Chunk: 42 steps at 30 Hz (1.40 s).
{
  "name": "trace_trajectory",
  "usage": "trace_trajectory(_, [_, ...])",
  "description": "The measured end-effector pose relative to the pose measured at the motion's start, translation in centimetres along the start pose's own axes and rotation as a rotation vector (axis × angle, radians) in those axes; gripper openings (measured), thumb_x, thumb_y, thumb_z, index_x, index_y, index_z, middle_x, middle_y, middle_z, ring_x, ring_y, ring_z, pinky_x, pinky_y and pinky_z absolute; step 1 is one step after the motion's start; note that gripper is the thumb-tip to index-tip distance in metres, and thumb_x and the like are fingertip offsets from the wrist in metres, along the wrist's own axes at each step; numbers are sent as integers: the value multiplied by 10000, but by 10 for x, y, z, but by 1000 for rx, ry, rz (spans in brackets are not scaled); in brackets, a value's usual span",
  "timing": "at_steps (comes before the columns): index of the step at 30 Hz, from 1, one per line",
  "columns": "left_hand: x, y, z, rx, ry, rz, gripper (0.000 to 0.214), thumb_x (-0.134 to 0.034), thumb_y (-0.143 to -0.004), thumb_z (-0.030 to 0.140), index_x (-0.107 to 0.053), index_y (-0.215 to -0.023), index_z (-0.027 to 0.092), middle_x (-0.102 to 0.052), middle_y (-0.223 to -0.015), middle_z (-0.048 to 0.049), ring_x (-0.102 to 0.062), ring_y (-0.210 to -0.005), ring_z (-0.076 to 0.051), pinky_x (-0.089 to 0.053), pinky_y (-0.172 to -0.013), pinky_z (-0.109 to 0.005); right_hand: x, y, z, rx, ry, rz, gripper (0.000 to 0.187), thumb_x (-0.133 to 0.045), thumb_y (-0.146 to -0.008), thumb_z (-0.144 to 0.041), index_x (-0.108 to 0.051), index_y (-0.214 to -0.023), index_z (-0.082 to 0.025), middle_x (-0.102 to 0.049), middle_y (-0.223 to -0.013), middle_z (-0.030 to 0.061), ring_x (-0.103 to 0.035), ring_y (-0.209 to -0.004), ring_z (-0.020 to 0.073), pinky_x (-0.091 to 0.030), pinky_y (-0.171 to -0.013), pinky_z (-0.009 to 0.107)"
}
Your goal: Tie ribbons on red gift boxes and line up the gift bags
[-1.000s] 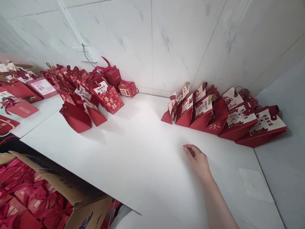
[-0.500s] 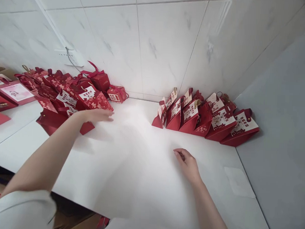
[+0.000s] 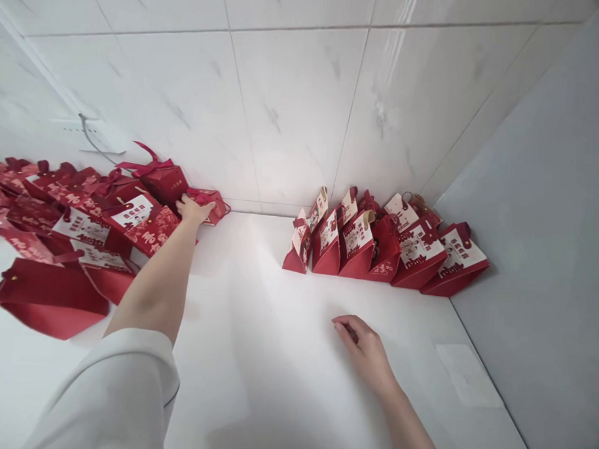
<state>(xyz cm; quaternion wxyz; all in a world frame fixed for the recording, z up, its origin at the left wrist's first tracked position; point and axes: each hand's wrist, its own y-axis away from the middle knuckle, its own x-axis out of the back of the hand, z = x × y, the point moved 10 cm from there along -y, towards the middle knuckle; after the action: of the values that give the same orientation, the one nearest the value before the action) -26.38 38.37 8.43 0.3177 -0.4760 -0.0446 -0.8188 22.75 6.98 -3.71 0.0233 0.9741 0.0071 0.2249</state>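
Note:
My left hand reaches far across the white table to a small red gift box by the tiled wall, and its fingers touch that box. Whether they grip it I cannot tell. A taller red box with a ribbon bow stands just left of it. My right hand rests on the tabletop with its fingers loosely curled and nothing in them. Behind it a row of red gift bags with white printed tags leans along the wall.
A heap of red gift bags and boxes covers the table's left side. A wall socket with a cable sits above the heap. A grey panel bounds the table on the right, with a white paper patch beside it.
My left arm came into view and stretched from the heap's front edge to the small box at the wall. The view swung right and up. My right hand stayed in place.

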Motion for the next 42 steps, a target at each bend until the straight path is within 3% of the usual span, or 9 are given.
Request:
trace_trajectory(3, [-5,-12,-7,17,-24,-20,985,-812,-657,387,-286,-1402,12,-382,-1360,-333,-448,-1291,-454,-397,-1041,-580,-2,-2,1,-11,19,0,314,-437,-979,-473,-641,-973,-235,-683,-936,41,-599,-737,192,-464,-701,313])
trace_trajectory(6, [-6,-3,-10,-23,-109,-11,936,-760,-697,492,-340,-1378,8,-392,-1348,-334,-473,-1256,-465,-417,-1011,-569,-2,-3,2,-22,50,2,309,-433,-980,-472,-639,-975,-241,-683,-926,35,-593,-716,188,-461,-689,312])
trace_trajectory(14, [-5,99,25,-317,-208,-114,927,-662,-709,656,-404,-1389,81,-417,-1368,-268,-558,-1162,-445,-463,-976,-538,-3,0,0,9,79,2,293,-435,-976,-446,-641,-1003,-239,-683,-971,42,-604,-719,184,-473,-686,316])
trace_trajectory(22, [12,163,10,-410,59,-334,927,-766,-676,544,-369,-1431,182,-451,-1368,-194,-565,-1213,-328,-454,-1041,-445,-2,3,-9,99,101,6,269,-441,-968,-403,-654,-983,-239,-687,-981,59,-651,-811,214,-503,-710,336])
trace_trajectory(25, [16,196,16,-451,160,-549,922,-782,-675,483,-350,-1441,209,-476,-1392,-174,-575,-1215,-300,-506,-985,-421,-2,3,-12,127,112,17,272,-444,-961,-401,-659,-971,-235,-694,-976,66,-659,-817,223,-509,-712,345])
trace_trajectory(31, [37,313,53,-626,250,-1276,889,-781,-701,308,-369,-1488,355,-475,-1498,-84,-535,-1313,-283,-523,-991,-363,0,3,-18,149,103,45,291,-431,-963,-391,-660,-1000,-215,-696,-976,70,-633,-783,210,-497,-744,357])
trace_trajectory(34, [45,353,65,-598,371,-1420,727,-625,-832,258,-352,-1497,368,-405,-1556,-60,-450,-1394,-250,-478,-1047,-353,4,5,-24,151,48,87,315,-437,-965,-418,-660,-1013,-200,-692,-1005,82,-627,-761,197,-506,-754,350])
trace_trajectory(37, [39,371,70,-542,471,-1333,528,-529,-891,249,-477,-1411,320,-484,-1499,-70,-494,-1357,-236,-464,-1057,-358,13,11,-34,168,-25,144,353,-410,-986,-445,-660,-1032,-200,-688,-1036,88,-650,-816,202,-515,-792,348])
trace_trajectory(42, [39,372,63,-467,643,-895,342,-523,-937,389,-598,-1244,258,-631,-1278,-100,-587,-1214,-244,-481,-1016,-386,33,35,-72,358,-119,215,345,-379,-1013,-430,-634,-1109,-218,-681,-1037,90,-658,-885,213,-520,-837,371])
